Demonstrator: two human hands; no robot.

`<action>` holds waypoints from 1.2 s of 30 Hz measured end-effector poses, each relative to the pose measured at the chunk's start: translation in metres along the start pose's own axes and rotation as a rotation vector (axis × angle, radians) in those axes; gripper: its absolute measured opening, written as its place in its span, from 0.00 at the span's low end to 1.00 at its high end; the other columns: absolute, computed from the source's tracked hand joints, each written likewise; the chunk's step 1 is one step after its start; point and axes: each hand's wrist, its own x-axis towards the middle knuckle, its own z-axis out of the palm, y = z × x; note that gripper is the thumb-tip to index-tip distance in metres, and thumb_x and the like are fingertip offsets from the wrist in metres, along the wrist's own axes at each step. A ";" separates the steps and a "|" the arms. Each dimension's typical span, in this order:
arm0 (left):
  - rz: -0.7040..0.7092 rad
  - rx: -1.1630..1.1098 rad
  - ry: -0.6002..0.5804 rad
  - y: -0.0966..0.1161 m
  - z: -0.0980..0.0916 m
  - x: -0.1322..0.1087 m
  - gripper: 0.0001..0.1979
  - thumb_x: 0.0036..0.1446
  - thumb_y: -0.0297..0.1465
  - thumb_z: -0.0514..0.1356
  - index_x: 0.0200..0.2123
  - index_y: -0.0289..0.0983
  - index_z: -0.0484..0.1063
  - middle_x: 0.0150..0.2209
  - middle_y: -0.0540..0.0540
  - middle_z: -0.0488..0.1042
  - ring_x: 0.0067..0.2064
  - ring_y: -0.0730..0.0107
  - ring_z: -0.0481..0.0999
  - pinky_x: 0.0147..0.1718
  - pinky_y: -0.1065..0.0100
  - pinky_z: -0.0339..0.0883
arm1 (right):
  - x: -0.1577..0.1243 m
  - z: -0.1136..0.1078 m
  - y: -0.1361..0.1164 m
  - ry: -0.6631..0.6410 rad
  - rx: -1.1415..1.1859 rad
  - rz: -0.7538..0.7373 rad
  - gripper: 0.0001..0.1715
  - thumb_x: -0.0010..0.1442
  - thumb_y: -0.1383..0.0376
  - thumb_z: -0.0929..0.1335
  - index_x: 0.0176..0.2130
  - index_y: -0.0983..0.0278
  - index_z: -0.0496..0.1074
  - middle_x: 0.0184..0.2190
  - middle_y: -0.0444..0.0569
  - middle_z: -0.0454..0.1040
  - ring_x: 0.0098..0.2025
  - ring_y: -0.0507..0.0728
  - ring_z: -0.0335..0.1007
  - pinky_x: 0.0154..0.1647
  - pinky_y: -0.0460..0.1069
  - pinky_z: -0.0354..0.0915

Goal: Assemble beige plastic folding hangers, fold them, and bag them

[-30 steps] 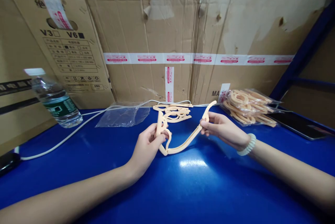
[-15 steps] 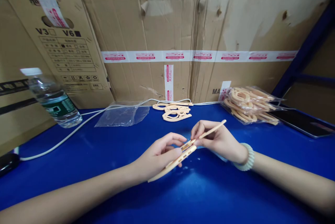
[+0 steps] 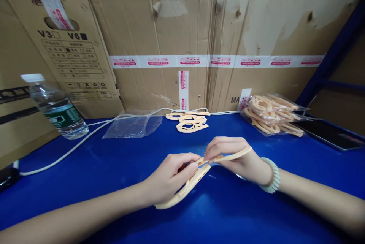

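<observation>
My left hand (image 3: 171, 175) is closed around a beige plastic folding hanger (image 3: 185, 192); one slotted, curved arm of it sticks out below my fingers. Across from it, my right hand (image 3: 238, 160) pinches the hanger's other end, and a second curved arm (image 3: 235, 156) lies over its palm side and points up to the right. Both hands meet over the blue table (image 3: 216, 213), with their fingertips close together at the middle of the hanger. My fingers hide the joint between the arms.
More beige hanger pieces (image 3: 191, 125) lie at the back middle. Bagged hangers (image 3: 270, 113) are piled at the back right beside a dark tablet or phone (image 3: 327, 133). An empty plastic bag (image 3: 131, 125), a white cable (image 3: 65, 156) and a water bottle (image 3: 61, 111) are at left.
Both hands have dropped slightly and turned. The arm in my right hand has swung round to show its curved side, and the lower arm has tilted further down to the left.
</observation>
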 end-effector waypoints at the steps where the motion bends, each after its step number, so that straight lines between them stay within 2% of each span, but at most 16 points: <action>1: 0.014 0.026 0.003 0.000 0.000 0.000 0.14 0.68 0.34 0.49 0.40 0.36 0.73 0.29 0.51 0.68 0.30 0.71 0.62 0.30 0.72 0.56 | 0.000 0.000 0.000 -0.006 -0.012 -0.007 0.12 0.67 0.62 0.65 0.37 0.65 0.76 0.33 0.52 0.77 0.35 0.54 0.74 0.37 0.48 0.70; 6: 0.048 0.127 0.006 0.001 -0.001 0.001 0.15 0.68 0.32 0.47 0.34 0.36 0.71 0.28 0.51 0.67 0.29 0.71 0.62 0.31 0.71 0.56 | -0.002 0.000 0.001 -0.020 -0.080 -0.055 0.13 0.68 0.63 0.63 0.40 0.64 0.76 0.35 0.53 0.77 0.37 0.54 0.73 0.39 0.48 0.70; 11: 0.107 0.245 0.008 -0.001 0.000 0.003 0.16 0.68 0.30 0.47 0.27 0.37 0.63 0.24 0.53 0.62 0.27 0.72 0.61 0.29 0.70 0.53 | -0.002 -0.001 -0.004 -0.097 -0.321 -0.228 0.19 0.71 0.65 0.57 0.42 0.66 0.74 0.35 0.55 0.77 0.36 0.55 0.72 0.36 0.50 0.69; 15: 0.165 0.346 0.007 -0.005 0.002 0.002 0.16 0.68 0.30 0.45 0.26 0.38 0.60 0.24 0.53 0.61 0.26 0.71 0.61 0.28 0.69 0.53 | -0.005 0.001 -0.008 -0.119 -0.600 -0.401 0.13 0.68 0.70 0.60 0.41 0.64 0.73 0.31 0.52 0.78 0.34 0.57 0.74 0.32 0.50 0.68; 17: 0.188 0.379 0.007 -0.007 0.002 0.001 0.16 0.69 0.30 0.45 0.27 0.38 0.60 0.24 0.52 0.62 0.26 0.71 0.61 0.28 0.68 0.53 | -0.006 0.002 -0.010 -0.115 -0.676 -0.429 0.11 0.66 0.72 0.63 0.39 0.62 0.74 0.29 0.49 0.77 0.32 0.56 0.74 0.30 0.50 0.68; 23: 0.213 0.417 0.000 -0.010 0.001 0.000 0.15 0.69 0.30 0.43 0.28 0.38 0.60 0.26 0.51 0.62 0.27 0.70 0.61 0.29 0.68 0.55 | -0.009 0.003 -0.011 -0.154 -0.560 -0.339 0.12 0.65 0.71 0.65 0.34 0.58 0.76 0.28 0.48 0.76 0.33 0.56 0.73 0.31 0.51 0.70; 26: 0.220 0.424 -0.010 -0.008 0.000 0.000 0.15 0.69 0.30 0.43 0.28 0.38 0.59 0.26 0.51 0.61 0.27 0.70 0.61 0.29 0.68 0.54 | -0.008 0.005 -0.014 -0.161 -0.591 -0.433 0.14 0.63 0.72 0.65 0.32 0.58 0.76 0.29 0.49 0.77 0.34 0.57 0.73 0.31 0.51 0.70; 30: 0.189 0.359 -0.036 -0.005 -0.001 0.000 0.16 0.69 0.30 0.43 0.28 0.38 0.61 0.25 0.51 0.62 0.26 0.70 0.60 0.28 0.68 0.53 | -0.005 0.009 -0.026 -0.229 -0.665 -0.658 0.16 0.63 0.73 0.62 0.31 0.63 0.76 0.30 0.53 0.78 0.33 0.59 0.73 0.30 0.53 0.71; 31: 0.185 0.326 -0.039 -0.005 -0.001 0.000 0.16 0.69 0.30 0.43 0.28 0.37 0.62 0.25 0.51 0.63 0.26 0.71 0.60 0.28 0.68 0.54 | -0.003 0.008 -0.029 -0.229 -0.661 -0.661 0.17 0.62 0.73 0.61 0.31 0.64 0.76 0.29 0.54 0.78 0.32 0.59 0.73 0.30 0.53 0.71; 33: 0.158 0.222 -0.027 -0.007 -0.001 0.000 0.17 0.69 0.33 0.45 0.28 0.37 0.64 0.25 0.50 0.65 0.27 0.71 0.63 0.29 0.69 0.55 | 0.001 0.004 -0.032 -0.148 -0.598 -0.551 0.16 0.64 0.73 0.61 0.34 0.65 0.76 0.29 0.53 0.78 0.31 0.58 0.72 0.30 0.52 0.70; 36: -0.005 -0.156 0.009 -0.014 -0.004 0.004 0.17 0.68 0.40 0.47 0.34 0.36 0.68 0.26 0.50 0.70 0.25 0.71 0.68 0.27 0.70 0.59 | 0.006 -0.014 -0.023 0.056 -0.476 -0.170 0.13 0.66 0.71 0.61 0.40 0.62 0.74 0.34 0.52 0.78 0.34 0.57 0.73 0.34 0.52 0.70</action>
